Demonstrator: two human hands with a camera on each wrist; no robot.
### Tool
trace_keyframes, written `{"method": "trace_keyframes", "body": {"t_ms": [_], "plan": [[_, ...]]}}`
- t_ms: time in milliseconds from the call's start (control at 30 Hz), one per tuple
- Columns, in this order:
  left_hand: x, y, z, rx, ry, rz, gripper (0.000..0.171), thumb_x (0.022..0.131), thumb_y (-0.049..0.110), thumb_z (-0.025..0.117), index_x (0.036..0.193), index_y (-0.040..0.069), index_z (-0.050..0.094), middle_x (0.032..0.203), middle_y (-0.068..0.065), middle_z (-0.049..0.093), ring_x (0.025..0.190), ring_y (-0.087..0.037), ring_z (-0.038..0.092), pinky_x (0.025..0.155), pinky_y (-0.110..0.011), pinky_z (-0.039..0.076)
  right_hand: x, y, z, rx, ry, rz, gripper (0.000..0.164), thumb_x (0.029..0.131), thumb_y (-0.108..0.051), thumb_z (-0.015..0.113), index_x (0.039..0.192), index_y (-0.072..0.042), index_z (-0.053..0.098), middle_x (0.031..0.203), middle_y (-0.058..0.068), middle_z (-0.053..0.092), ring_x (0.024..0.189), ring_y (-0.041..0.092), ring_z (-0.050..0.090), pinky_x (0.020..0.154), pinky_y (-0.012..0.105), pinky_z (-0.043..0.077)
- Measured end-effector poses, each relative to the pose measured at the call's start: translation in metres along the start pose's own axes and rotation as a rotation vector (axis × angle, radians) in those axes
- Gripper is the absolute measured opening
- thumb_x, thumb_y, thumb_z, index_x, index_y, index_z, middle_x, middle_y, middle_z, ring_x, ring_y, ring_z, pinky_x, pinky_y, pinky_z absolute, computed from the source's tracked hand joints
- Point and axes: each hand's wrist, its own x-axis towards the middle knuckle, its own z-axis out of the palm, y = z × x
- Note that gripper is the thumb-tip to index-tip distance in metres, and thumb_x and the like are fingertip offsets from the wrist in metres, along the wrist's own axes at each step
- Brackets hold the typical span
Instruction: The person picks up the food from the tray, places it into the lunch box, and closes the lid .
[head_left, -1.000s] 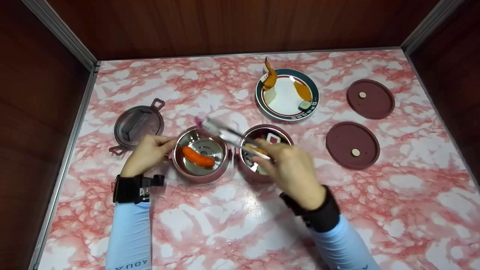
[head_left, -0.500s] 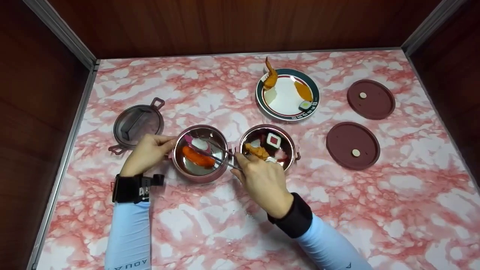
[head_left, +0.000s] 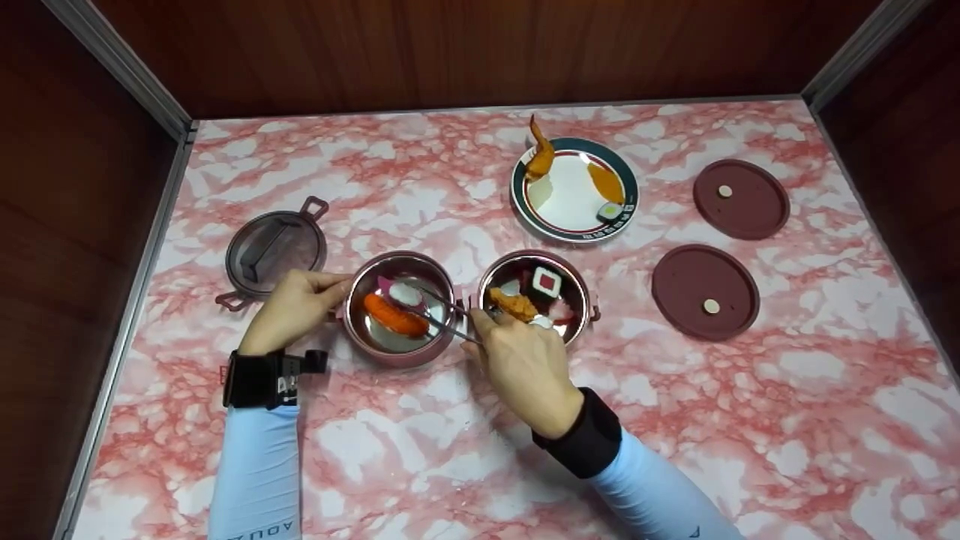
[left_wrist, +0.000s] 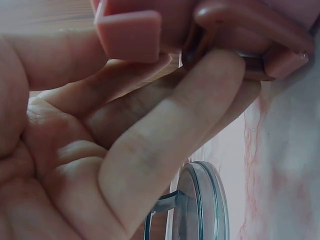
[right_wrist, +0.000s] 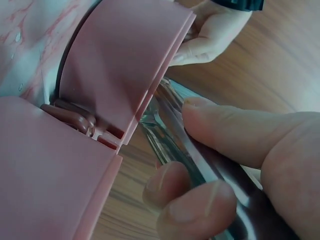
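My left hand point(head_left: 296, 307) grips the side handle point(left_wrist: 255, 25) of the left pink pot point(head_left: 401, 358). An orange sausage point(head_left: 391, 316) lies in that pot, with a white and magenta food piece point(head_left: 406, 295) behind it. In my right hand point(head_left: 529, 367) are metal tongs point(head_left: 456, 332), held between thumb and fingers in the right wrist view point(right_wrist: 205, 165). Their two arms reach over the left pot's rim, tips spread at the white and magenta piece; whether they touch it I cannot tell.
Close on the right stands a second pink pot point(head_left: 594, 300) with a sushi roll point(head_left: 546, 282) and fried food point(head_left: 513, 302). Behind is a plate point(head_left: 574, 234) with food, a chicken wing overhanging its rim. Two maroon lids point(head_left: 705, 281) lie right, a clear lid point(head_left: 274, 255) left.
My right hand has swung left and down, bringing the white and magenta piece into the left pot with the tongs. Lately the tongs have spread slightly. My left hand stays put.
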Motion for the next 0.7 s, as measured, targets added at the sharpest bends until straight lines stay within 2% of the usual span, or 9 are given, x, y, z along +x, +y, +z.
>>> {"method": "trace_keyframes", "body": {"t_ms": [333, 533, 600, 700], "plan": [[0.000, 0.001, 0.000, 0.010, -0.007, -0.014, 0.028, 0.100, 0.025, 0.060, 0.119, 0.008, 0.073, 0.110, -0.009, 0.072, 0.081, -0.016, 0.065, 0.071, -0.026, 0.053, 0.001, 0.004, -0.011, 0.028, -0.048, 0.022, 0.043, 0.085, -0.043, 0.077, 0.114, -0.012, 0.070, 0.077, 0.008, 0.066, 0.053, 0.024, 0.059, 0.038, 0.038, 0.041], [0.000, 0.001, 0.000, 0.007, -0.006, -0.021, 0.027, 0.101, 0.023, 0.060, 0.119, 0.007, 0.073, 0.108, -0.010, 0.072, 0.079, -0.017, 0.066, 0.070, -0.030, 0.055, 0.004, 0.022, -0.036, 0.171, 0.021, 0.028, 0.049, 0.086, -0.041, 0.076, 0.124, -0.011, 0.069, 0.090, 0.007, 0.073, 0.048, 0.016, 0.053, 0.037, 0.028, 0.037], [0.001, 0.001, 0.000, 0.007, -0.004, -0.018, 0.027, 0.101, 0.022, 0.060, 0.119, 0.007, 0.073, 0.109, -0.010, 0.072, 0.079, -0.017, 0.066, 0.070, -0.029, 0.055, 0.006, 0.032, -0.046, 0.222, 0.058, 0.031, 0.049, 0.087, -0.039, 0.075, 0.125, -0.009, 0.068, 0.087, 0.008, 0.073, 0.050, 0.016, 0.055, 0.038, 0.028, 0.038], [0.000, 0.000, 0.000, 0.007, -0.003, -0.016, 0.027, 0.101, 0.022, 0.059, 0.119, 0.006, 0.072, 0.112, -0.010, 0.071, 0.081, -0.017, 0.066, 0.070, -0.028, 0.055, 0.007, 0.053, -0.060, 0.241, 0.131, 0.062, 0.051, 0.086, -0.039, 0.077, 0.125, -0.007, 0.069, 0.084, 0.009, 0.073, 0.053, 0.019, 0.059, 0.040, 0.030, 0.041]]}}
